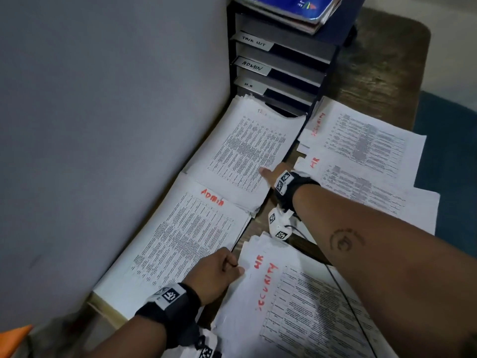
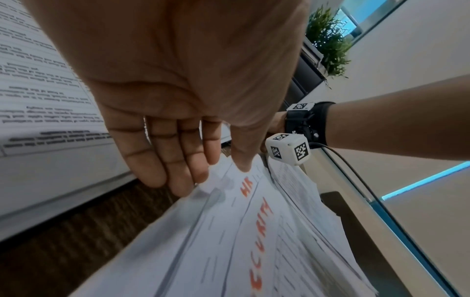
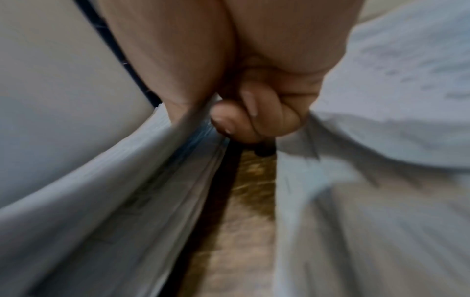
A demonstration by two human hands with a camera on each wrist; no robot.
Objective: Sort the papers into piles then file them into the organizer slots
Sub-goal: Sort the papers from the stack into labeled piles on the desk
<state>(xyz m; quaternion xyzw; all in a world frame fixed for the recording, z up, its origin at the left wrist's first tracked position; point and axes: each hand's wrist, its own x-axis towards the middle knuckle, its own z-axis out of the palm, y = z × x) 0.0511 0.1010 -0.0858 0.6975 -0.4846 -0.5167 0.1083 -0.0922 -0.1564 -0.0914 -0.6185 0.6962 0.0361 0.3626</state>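
A black organizer [image 1: 320, 65] stands at the back with slots labelled TASK LIST, ADMIN and H.R. In front of it lies the task list pile [image 1: 247, 148]. My right hand [image 1: 269, 174] grips its right edge, thumb on top and fingers [image 3: 244, 118] curled at the side. Nearer, along the wall, lies the ADMIN pile [image 1: 180, 241]. The SECURITY pile [image 1: 361, 133] and HR pile [image 1: 361, 184] lie to the right. My left hand [image 1: 222, 270] is at the left edge of a mixed pile [image 1: 296, 306] [image 2: 241, 231]. Its thumb [image 2: 241, 160] touches the top sheet, marked HR, and its fingers [image 2: 178, 170] are straight.
A grey partition [image 1: 103, 125] closes the left side. Blue books [image 1: 291, 9] lie on top of the organizer. A strip of wooden table [image 1: 382, 73] [image 3: 244, 201] shows between the piles. A black cable [image 1: 343, 293] runs from the right wrist over the mixed pile.
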